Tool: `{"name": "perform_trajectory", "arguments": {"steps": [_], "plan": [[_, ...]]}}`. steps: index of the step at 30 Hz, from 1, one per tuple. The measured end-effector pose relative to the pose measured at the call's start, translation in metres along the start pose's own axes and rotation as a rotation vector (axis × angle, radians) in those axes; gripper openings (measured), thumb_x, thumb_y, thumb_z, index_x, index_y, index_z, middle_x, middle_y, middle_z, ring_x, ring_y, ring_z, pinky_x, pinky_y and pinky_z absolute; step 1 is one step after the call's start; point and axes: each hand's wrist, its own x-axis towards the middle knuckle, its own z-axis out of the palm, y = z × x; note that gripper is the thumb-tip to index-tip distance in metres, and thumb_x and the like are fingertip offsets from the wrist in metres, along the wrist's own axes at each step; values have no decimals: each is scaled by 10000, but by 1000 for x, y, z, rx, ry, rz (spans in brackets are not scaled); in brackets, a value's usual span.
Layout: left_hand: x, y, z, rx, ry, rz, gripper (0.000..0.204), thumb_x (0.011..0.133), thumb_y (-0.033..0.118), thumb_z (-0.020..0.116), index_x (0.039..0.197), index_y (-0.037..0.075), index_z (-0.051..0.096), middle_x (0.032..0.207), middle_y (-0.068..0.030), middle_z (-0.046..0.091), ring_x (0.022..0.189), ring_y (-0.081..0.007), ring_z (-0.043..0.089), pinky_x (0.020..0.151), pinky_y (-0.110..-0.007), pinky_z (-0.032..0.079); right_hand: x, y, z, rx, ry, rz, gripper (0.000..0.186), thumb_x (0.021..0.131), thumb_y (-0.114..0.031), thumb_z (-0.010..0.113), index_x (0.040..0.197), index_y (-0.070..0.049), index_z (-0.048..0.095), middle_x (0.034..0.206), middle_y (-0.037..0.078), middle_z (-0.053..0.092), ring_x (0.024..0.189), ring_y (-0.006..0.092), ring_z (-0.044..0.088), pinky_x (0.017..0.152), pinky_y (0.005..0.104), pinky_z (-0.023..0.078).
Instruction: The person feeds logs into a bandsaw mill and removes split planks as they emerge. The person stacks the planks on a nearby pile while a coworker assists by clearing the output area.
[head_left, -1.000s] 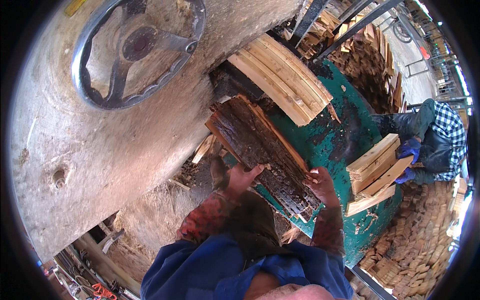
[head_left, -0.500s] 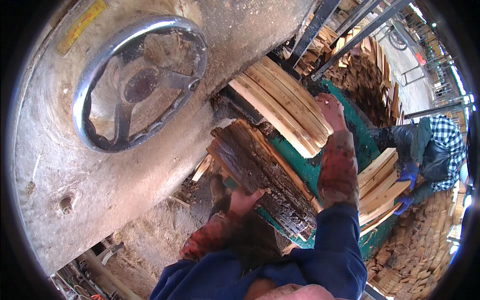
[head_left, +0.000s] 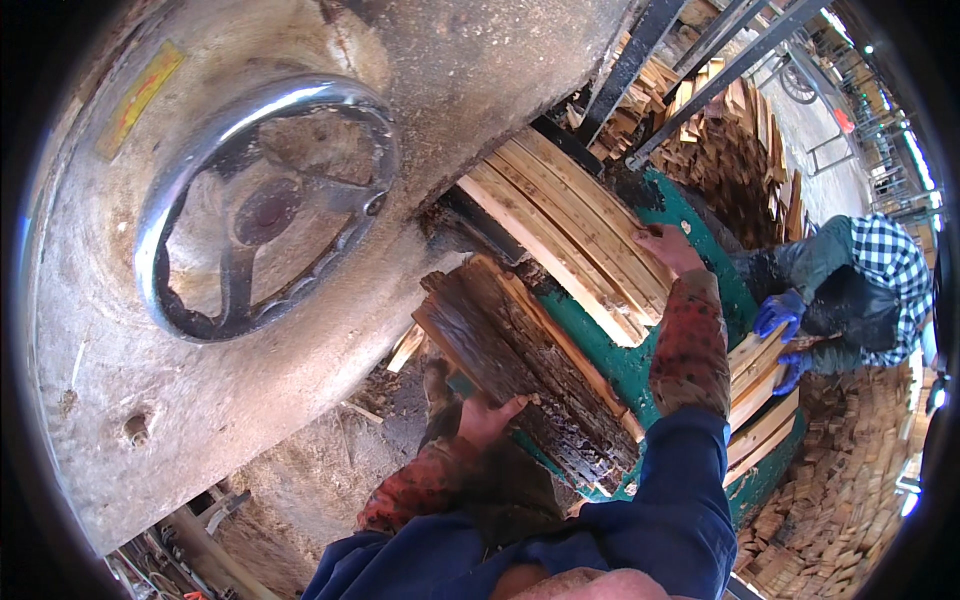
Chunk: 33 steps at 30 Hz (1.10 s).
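Left hand (head_left: 487,420) gripping the dark bark slab (head_left: 525,370), right hand (head_left: 677,248) against pale stacked boards (head_left: 575,228), its grip unclear.

Glare dots the curved right edge; the steering wheel (head_left: 266,211) glints.

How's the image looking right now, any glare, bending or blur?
Head view: glare whitens part of the chrome rim of the handwheel, and bright spots wash out at the far right; head view: fisheye bending seems to curve the pale boards, with black around the rim; head view: the bark-covered slab is dark but its ridges show, and the right hand shows no strong blur.
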Motion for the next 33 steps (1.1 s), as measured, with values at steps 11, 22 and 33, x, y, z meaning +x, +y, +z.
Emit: {"name": "perform_trajectory", "arguments": {"steps": [11,22,33], "plan": [[4,-17,0,-80,-8,-49,547,850,321,813,1198,-63,640,1131,-134,709,1032,-204,664,905,-353,530,-156,63,30,-288,659,-141,675,736,-295,863,1349,-149,621,1148,161,603,1046,342,629,879,432,527],[-3,14,5,-122,59,-52,468,862,215,803,1190,-72,634,1083,-121,722,969,-198,675,843,-340,550,-307,17,166,-62,384,-103,795,651,-302,910,1360,-101,612,1197,157,578,1071,337,593,921,411,514],[-3,28,7,-104,1,-227,403,911,275,750,1131,-47,649,962,-110,708,657,-187,702,456,-292,583,-304,2,186,-184,341,-277,741,806,-440,784,1352,11,565,1371,207,499,1313,404,421,1102,515,334]]}}
